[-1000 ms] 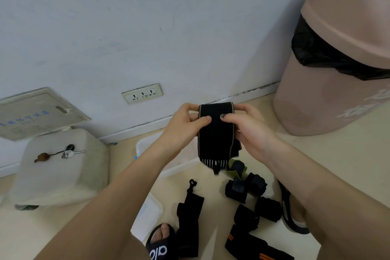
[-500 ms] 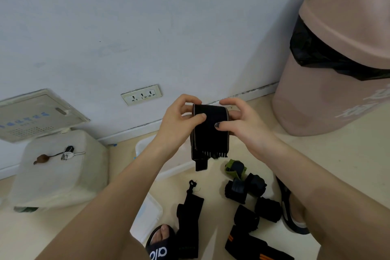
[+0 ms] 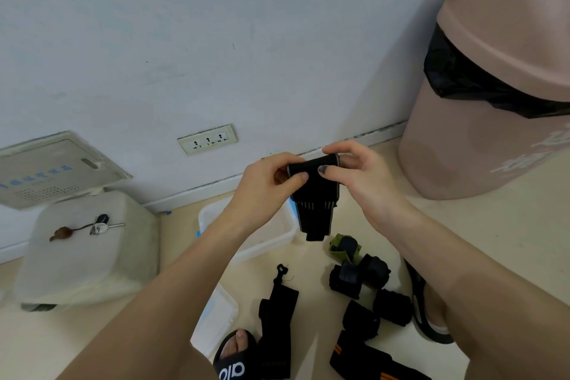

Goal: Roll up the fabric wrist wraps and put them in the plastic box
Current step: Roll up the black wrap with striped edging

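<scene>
1. Both hands are up in front of the wall, holding one black wrist wrap (image 3: 314,191) between them, a little right of the middle of the view.
2. The left hand (image 3: 265,185) grips the wrap's left end, thumb curled over the front and the other fingers tucked behind the roll.
3. The right hand (image 3: 364,176) pinches the right end, thumb with a dark nail pressed on the front, forefinger hooked over the top edge.
4. The top of the wrap is rolled; a loose tail hangs straight down from it, showing pale stitching and a narrow tab at the bottom.
5. The plastic box (image 3: 268,244) sits on the floor below the hands, at about 7 o'clock from the wrap; the left forearm crosses it, and I cannot tell what lies inside.
6. At 5 o'clock from the held wrap, several rolled wraps (image 3: 357,278) lie clustered on the floor, one of them green.
7. At 6 o'clock an unrolled black wrap (image 3: 277,311) lies flat, its end by a sandalled foot (image 3: 234,355).
8. A white lid (image 3: 216,315) lies left of that flat wrap.
9. A pink bin (image 3: 493,102) with a black liner stands at 2 o'clock.
10. A wall socket (image 3: 208,139) is at 10 o'clock, and a pale stool (image 3: 89,256) with keys on it at 8 o'clock.
</scene>
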A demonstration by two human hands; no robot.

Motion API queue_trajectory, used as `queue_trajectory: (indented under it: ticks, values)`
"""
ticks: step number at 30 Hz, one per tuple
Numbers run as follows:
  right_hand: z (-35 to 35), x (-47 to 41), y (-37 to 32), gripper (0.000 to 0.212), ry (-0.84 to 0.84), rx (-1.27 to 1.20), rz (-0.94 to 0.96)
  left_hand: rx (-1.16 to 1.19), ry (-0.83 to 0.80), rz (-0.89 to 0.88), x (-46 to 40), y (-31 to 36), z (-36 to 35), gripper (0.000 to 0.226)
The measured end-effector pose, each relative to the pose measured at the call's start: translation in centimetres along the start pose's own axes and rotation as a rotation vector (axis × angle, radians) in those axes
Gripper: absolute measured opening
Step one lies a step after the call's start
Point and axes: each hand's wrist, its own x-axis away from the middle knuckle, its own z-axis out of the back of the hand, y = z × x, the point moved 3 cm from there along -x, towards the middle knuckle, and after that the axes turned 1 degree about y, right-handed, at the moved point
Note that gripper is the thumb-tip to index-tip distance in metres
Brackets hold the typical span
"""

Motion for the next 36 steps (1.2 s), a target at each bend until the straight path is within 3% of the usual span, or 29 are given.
queue_trajectory:
  ticks: [4, 11, 16, 24, 36]
  values:
    - [-0.1, -0.2, 0.2, 0.018, 0.005, 0.123, 0.074, -0.095, 0.034, -0.026, -0.4, -0.1, 0.1, 0.017]
    - [0.3, -1.1, 0.3, 0.012, -0.018, 0.391, 0.169, 0.132, -0.016, 0.092, -0.3, 0.2, 0.0, 0.014]
    - [-0.2, -0.8, -0.1, 0.011, -0.127, 0.122, 0.045, 0.227, -0.008, 0.15, 0.2, 0.9, -0.3, 0.015]
    - [-1.4, 0.4, 0.2, 0.013, -0.044, -0.111, 0.034, 0.387, 0.008, 0.27, 0.2, 1.6, -1.1, 0.007]
    - [-1.7, 0.0, -0.1, 0.012, -0.1, -0.094, -0.048, 0.361, 0.068, 0.093, 0.1, 1.8, -0.3, 0.02]
